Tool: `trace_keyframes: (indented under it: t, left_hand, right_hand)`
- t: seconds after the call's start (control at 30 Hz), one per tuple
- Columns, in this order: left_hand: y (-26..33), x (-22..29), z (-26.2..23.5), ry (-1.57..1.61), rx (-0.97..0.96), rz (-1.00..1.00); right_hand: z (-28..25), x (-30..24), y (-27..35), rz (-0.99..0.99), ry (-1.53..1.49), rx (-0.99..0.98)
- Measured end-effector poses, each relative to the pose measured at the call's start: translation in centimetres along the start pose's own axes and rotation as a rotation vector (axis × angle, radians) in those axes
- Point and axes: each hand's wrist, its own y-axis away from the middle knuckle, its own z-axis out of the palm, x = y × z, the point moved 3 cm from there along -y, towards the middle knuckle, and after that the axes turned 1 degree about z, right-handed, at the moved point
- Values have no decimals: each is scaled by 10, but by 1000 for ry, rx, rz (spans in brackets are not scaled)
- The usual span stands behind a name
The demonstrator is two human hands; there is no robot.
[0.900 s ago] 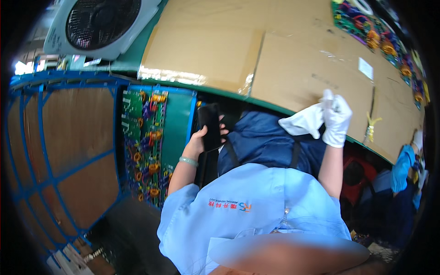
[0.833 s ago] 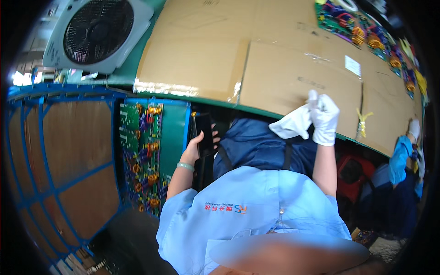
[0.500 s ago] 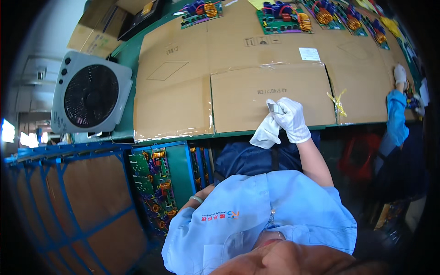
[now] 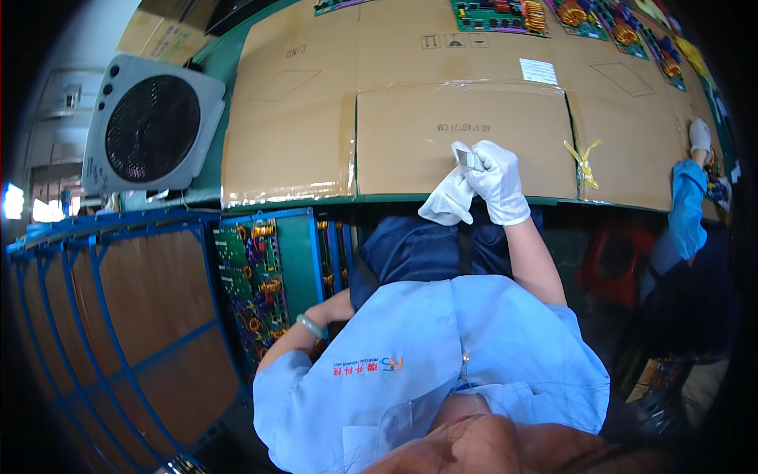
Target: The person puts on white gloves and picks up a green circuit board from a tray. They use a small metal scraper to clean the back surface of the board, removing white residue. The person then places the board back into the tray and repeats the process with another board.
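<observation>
My right hand (image 4: 499, 180), in a white glove, is closed over the front edge of the cardboard-covered bench. Pinched in its fingers is a limp, empty-looking white glove (image 4: 450, 197), whose lower end hangs toward my lap. A small grey, flat-looking piece (image 4: 469, 160) shows at the fingertips; its kind is unclear. Bare and low at my left side, my left hand (image 4: 341, 306) rests by the dark blue trousers (image 4: 403, 257), below a pale bracelet (image 4: 310, 325). Its fingers are hidden there.
Cardboard sheets (image 4: 292, 150) cover the bench, with a yellow tie (image 4: 584, 163) on them. Circuit boards (image 4: 501, 17) lie along the far side. A grey box fan (image 4: 154, 126) stands left, above a blue-framed rack (image 4: 118, 332). At right, a co-worker's gloved hand (image 4: 699, 136) touches parts.
My left forearm has swung outward, showing more of the wrist and hand. The right hand still grips the white glove. The bench sits higher in the view.
</observation>
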Motion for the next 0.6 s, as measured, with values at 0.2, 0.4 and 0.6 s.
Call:
trace_keyframes:
  t: [0.2, 0.4, 0.6]
  left_hand:
    - [-6, -22, -11, -481, 68, -301]
    - [-29, -17, -16, -432, 116, -442]
    - [-70, -18, -18, -452, 332, -574]
  right_hand:
    - [-4, 4, 3, 54, -74, -63]
    - [0, 9, 5, 74, -128, -5]
    - [-5, 4, 4, -15, -119, 0]
